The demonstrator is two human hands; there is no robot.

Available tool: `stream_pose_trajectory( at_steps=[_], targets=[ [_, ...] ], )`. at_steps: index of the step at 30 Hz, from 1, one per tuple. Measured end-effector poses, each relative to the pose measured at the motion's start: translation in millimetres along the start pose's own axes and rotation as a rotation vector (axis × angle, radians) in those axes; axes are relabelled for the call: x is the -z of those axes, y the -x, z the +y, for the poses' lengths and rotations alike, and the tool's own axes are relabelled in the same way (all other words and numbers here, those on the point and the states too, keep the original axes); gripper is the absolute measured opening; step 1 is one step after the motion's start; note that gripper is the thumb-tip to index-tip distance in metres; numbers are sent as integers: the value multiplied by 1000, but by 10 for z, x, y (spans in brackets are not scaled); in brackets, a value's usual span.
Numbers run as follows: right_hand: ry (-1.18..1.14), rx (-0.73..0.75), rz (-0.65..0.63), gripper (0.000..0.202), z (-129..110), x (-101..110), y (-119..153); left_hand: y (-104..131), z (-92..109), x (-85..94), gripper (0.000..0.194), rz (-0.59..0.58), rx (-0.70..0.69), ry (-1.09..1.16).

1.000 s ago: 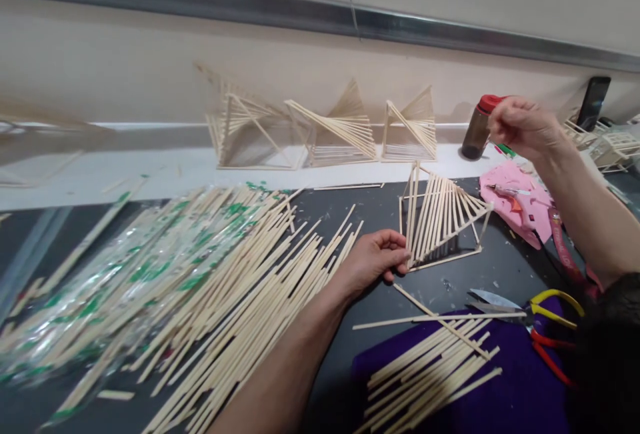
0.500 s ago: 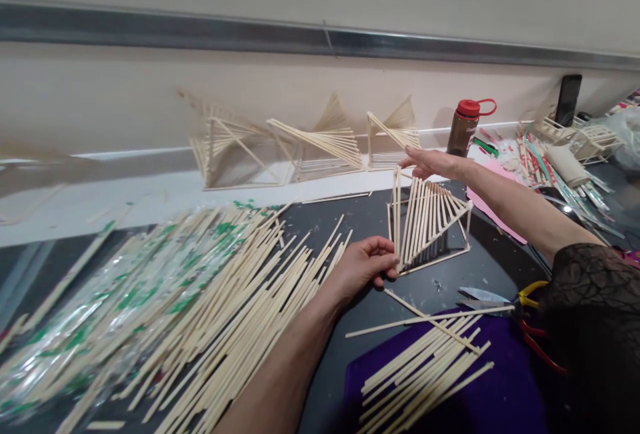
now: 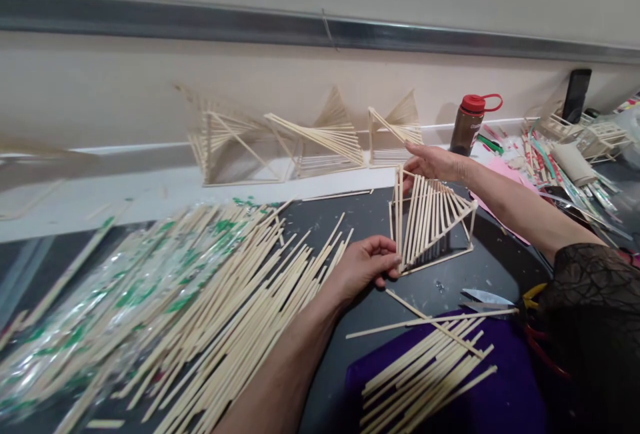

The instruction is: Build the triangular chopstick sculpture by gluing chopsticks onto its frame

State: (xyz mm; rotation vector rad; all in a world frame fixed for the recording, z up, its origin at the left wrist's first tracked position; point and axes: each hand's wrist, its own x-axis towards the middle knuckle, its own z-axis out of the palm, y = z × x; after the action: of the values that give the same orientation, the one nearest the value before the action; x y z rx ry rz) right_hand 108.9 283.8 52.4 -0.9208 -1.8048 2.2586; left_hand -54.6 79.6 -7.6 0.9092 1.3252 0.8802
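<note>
A small stick frame model [image 3: 431, 217], made of thin pale wooden sticks with a fanned row across it, stands on the dark table. At its lower left corner my left hand [image 3: 373, 262] pinches the frame between thumb and fingers. Behind its top edge is my right hand [image 3: 434, 162], fingers bent downward and apart, partly hidden by the sticks; whether they touch the frame I cannot tell. Just in front, loose sticks [image 3: 425, 374] lie on a purple cloth [image 3: 515, 381], beside pliers with yellow and red handles [image 3: 534, 295].
Many sticks [image 3: 280, 287], some in clear green-printed wrappers [image 3: 135, 294], cover the left side. Similar stick models [image 3: 320, 137] stand along the wall. At the back right are a red-capped bottle [image 3: 467, 129], pink paper [image 3: 500, 174], a phone [image 3: 577, 97] and wrapped items.
My right hand's fingers have dropped from above the model to behind its top left corner. My left hand keeps its pinch in the same place. The view has shifted slightly.
</note>
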Motion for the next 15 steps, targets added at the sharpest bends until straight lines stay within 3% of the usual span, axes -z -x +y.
stream_pose_trajectory(
  at_steps=[3, 9, 12, 15],
  targets=[
    [12, 216, 95, 61, -1, 51, -3, -6, -10, -3, 27, 4, 5, 5],
    [91, 661, 446, 65, -236, 117, 113, 0, -15, -10, 29, -4, -3, 25],
    [175, 769, 628, 70, -466, 71, 411, 1, -5, -11, 28, -10, -8, 18],
    [168, 872, 669, 55, -651, -34, 839, -2, 5, -25, 27, -7, -9, 11]
  ],
)
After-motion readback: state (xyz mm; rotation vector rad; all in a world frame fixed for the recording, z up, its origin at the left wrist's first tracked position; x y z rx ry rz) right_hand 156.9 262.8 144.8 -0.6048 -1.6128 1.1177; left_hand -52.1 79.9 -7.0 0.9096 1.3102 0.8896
